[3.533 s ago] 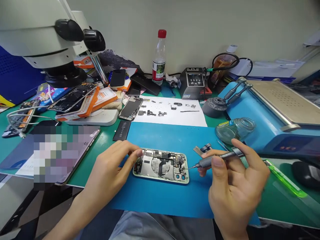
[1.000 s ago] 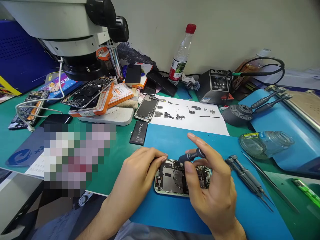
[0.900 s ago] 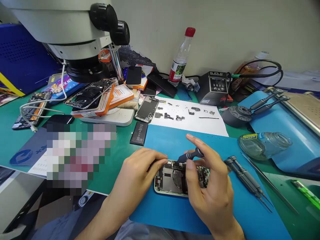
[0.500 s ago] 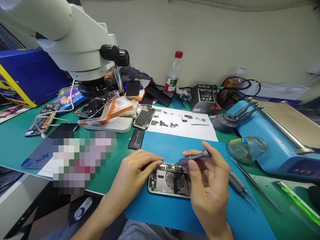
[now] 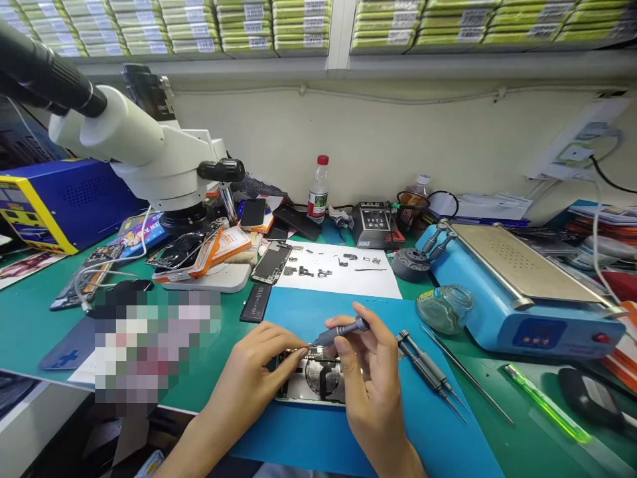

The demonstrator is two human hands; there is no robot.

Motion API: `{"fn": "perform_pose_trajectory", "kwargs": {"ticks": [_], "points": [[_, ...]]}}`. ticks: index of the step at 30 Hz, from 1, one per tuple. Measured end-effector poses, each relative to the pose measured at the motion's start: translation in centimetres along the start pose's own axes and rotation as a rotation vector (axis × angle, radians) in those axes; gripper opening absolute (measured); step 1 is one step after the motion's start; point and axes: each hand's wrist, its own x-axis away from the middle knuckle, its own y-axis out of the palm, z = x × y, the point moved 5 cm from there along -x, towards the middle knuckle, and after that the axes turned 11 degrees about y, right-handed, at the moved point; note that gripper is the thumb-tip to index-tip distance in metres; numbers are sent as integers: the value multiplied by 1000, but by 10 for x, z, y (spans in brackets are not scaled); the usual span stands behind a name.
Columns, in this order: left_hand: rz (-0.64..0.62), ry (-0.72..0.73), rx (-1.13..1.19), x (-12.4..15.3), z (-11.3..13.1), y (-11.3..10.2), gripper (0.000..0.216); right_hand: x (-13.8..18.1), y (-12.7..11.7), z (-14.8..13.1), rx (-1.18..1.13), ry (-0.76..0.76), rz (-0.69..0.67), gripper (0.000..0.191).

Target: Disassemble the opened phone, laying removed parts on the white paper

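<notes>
An opened phone (image 5: pixel 311 382) with its insides bare lies on a blue mat (image 5: pixel 318 312). My left hand (image 5: pixel 259 362) rests on the phone's left end, its fingers curled against the top edge. My right hand (image 5: pixel 371 378) grips a grey screwdriver (image 5: pixel 341 330) between thumb and fingers, with the tip down at the phone's upper edge close to my left fingertips. The right hand covers the phone's right part.
Two more screwdrivers (image 5: pixel 428 372) and thin tweezers (image 5: pixel 465 382) lie on the mat at the right. A white sheet (image 5: pixel 343 282) carries several small parts. Around stand a microscope (image 5: pixel 149 153), a glass jar (image 5: pixel 442 309), a blue heating machine (image 5: pixel 517 292), a bottle (image 5: pixel 317 189) and a soldering station (image 5: pixel 374 224).
The camera has tilted up, showing the wall and shelves. The screwdriver tip has shifted left along the phone's top edge toward my left fingers. Both hands stay on the phone.
</notes>
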Motion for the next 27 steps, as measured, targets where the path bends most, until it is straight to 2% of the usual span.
{"fn": "perform_pose_trajectory", "kwargs": {"ticks": [4, 8, 11, 14, 20, 27], "points": [[20, -135, 54, -4, -3, -3, 26, -7, -28, -6, -114, 50, 236, 41], [55, -296, 166, -11, -16, -14, 34, -7, -82, -2, -177, 196, 471, 49], [59, -305, 190, -23, -21, -21, 38, -3, -124, 4, -128, 239, 585, 62], [55, -312, 181, -35, -27, -26, 39, 1, -152, 16, -146, 291, 671, 71], [50, -288, 11, -49, -29, -37, 34, 2, -163, 35, -342, 436, 629, 76], [-29, -266, -134, -68, -26, -40, 37, 5, -159, 34, -286, 489, 575, 83]]}}
